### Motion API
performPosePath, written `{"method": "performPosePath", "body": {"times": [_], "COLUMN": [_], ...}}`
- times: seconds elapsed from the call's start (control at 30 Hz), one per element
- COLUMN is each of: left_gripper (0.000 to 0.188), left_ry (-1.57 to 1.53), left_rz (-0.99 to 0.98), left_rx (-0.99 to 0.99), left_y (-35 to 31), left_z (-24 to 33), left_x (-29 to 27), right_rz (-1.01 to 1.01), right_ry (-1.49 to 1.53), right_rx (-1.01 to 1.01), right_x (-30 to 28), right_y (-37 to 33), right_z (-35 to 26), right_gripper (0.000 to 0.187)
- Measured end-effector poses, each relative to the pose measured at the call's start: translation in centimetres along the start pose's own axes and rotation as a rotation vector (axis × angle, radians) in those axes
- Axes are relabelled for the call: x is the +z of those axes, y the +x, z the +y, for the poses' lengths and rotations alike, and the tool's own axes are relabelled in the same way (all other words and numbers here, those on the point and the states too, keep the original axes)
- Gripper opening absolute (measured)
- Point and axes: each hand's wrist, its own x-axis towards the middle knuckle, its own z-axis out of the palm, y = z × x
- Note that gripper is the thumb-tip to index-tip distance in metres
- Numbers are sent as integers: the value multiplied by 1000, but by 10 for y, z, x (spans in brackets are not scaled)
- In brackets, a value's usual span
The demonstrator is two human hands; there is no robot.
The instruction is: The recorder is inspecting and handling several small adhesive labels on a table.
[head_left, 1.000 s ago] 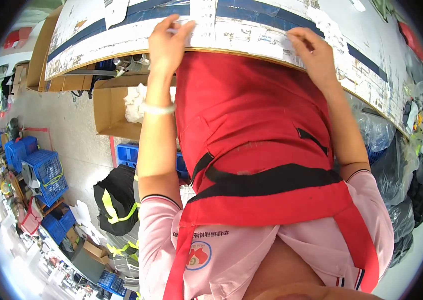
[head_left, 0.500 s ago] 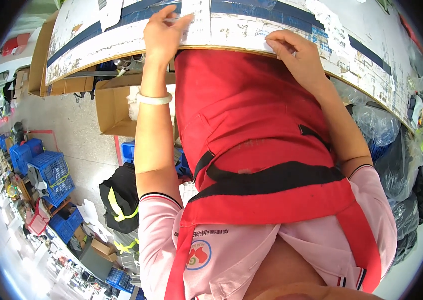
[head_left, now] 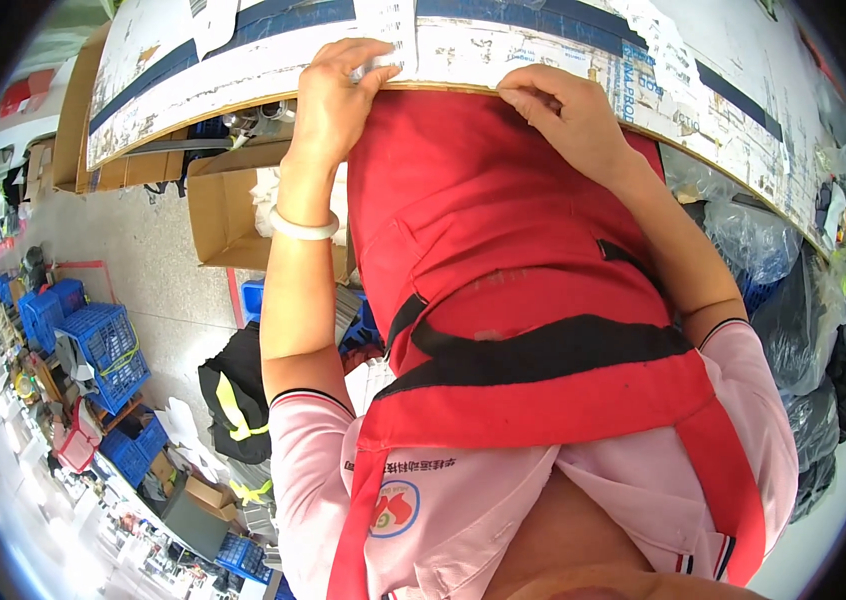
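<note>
A white sheet of printed labels (head_left: 384, 24) lies on the worktable (head_left: 463, 62), whose white-covered top has dark blue bands. My left hand (head_left: 336, 100) is bent over the sheet's near end, its curled fingers and thumb closing on the paper there. A pale bangle (head_left: 305, 230) circles that wrist. To the right, my right hand (head_left: 568, 115) is at the table's front edge with thumb and forefinger pinched together. Whatever those fingertips hold, if anything, is too small to make out. My red apron (head_left: 503, 200) hangs right below the table edge.
Another white paper (head_left: 213, 28) lies at the table's far left. An open cardboard box (head_left: 223, 215) stands below the table on the left, with blue crates (head_left: 103, 345) further out. Clear plastic bags (head_left: 783, 320) are heaped on the right.
My left hand has come down nearer the table's front edge, its fingers now at the label sheet's near end. My right hand has shifted left along the edge.
</note>
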Motion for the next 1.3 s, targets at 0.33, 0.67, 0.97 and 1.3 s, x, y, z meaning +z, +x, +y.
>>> {"method": "performPosePath", "body": {"times": [0.33, 0.67, 0.97, 1.3], "left_gripper": [31, 29, 47, 20], "left_ry": [60, -64, -457, -554], "left_rz": [19, 285, 146, 323], "left_rx": [80, -67, -425, -394], "left_y": [-9, 4, 42, 26], "left_z": [-4, -6, -47, -13], "left_x": [3, 7, 11, -6], "right_rz": [-78, -94, -171, -78], "right_ry": [-14, -15, -4, 32], "right_rx": [-26, -144, -119, -155], "right_x": [9, 23, 26, 24], "right_y": [-4, -1, -1, -2], "right_z": [-6, -3, -9, -6], "right_gripper": [13, 12, 12, 12]}}
